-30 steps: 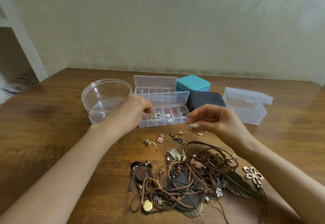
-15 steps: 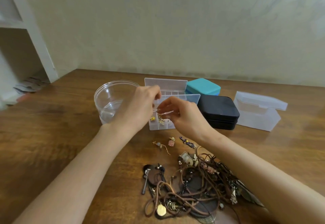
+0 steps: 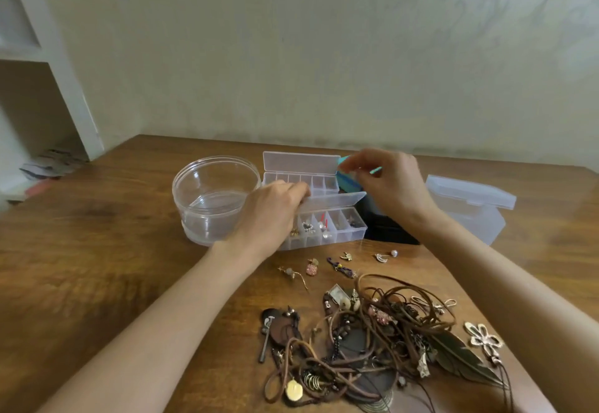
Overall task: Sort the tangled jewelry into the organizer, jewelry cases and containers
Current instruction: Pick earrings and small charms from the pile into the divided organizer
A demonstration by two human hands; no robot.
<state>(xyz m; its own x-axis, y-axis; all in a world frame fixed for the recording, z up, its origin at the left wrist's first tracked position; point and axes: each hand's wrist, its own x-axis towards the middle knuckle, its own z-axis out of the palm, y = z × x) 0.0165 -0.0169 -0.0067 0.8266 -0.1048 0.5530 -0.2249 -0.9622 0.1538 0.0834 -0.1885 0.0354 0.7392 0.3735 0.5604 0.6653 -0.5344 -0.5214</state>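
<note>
Plastic organizer lid [image 3: 337, 200] gripped in my left hand [image 3: 269, 215]; right hand [image 3: 392, 185] pinches perhaps an earring, which a jolt could drop.

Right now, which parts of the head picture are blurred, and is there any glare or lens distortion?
Head view: the right hand is smeared by motion, while the jewelry tangle is fairly sharp. Head view: there is pale glare on the wall of the clear round container, and the white shelf post leans, a wide-angle bend.
</note>
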